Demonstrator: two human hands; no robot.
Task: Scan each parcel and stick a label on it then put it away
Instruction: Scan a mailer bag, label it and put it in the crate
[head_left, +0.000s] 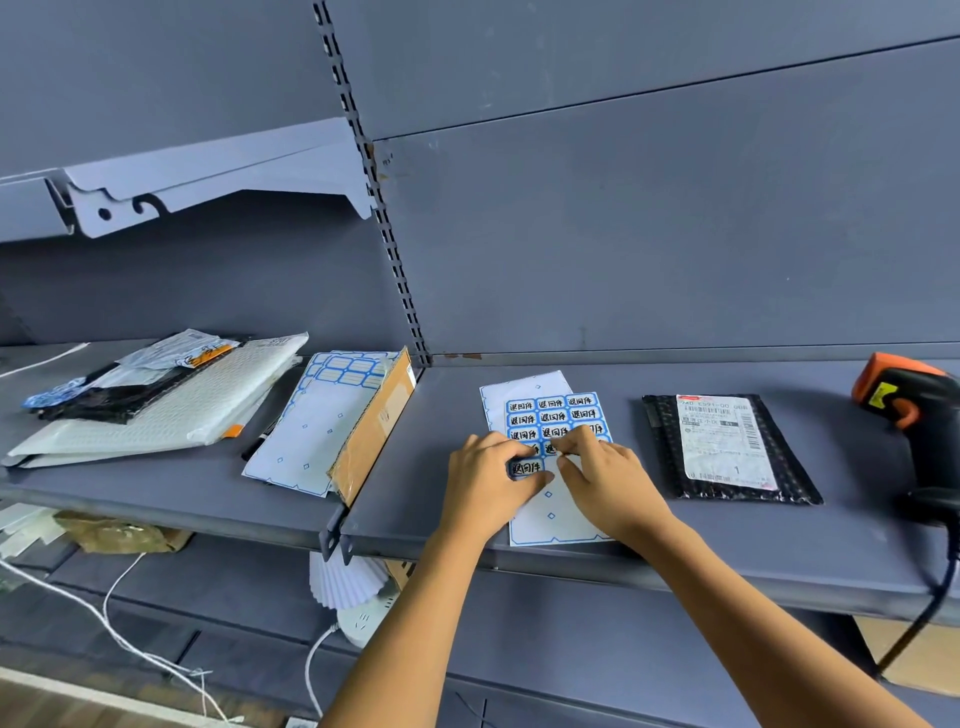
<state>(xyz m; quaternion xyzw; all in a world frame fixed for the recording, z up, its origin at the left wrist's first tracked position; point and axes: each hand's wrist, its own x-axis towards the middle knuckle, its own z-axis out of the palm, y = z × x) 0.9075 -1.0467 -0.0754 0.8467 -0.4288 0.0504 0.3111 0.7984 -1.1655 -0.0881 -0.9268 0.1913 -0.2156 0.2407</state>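
Fingers (570, 440) of the right hand (608, 478) are closed in a fine pinch, thumb against forefinger, on the edge of a label (551, 450) partway down the label sheet (550, 410). The left hand (488, 483) sits just beside it, bent fingertips pressing the sheet flat on the shelf (675, 551) and gripping nothing.

That label looks a fiddly customer: thin, featherlight and tacky underneath, likely to curl back on itself, so a corner is the place to take it, with the backing pinned down as it is. It's a small blue-bordered rectangle with bold black characters, one of several rows; the lower part of the sheet is bare.

Out to the right, well apart from the hands, lies the parcel (727, 447), flat on the same shelf. It's a slim black mailer with a white shipping slip (724, 441) across its face. I'd call it light and floppy, maybe slick, and best lifted by an edge. Beyond that, the orange-and-black scanner (914, 410). Far left, a pile (156, 400) of pale and dark mailers.
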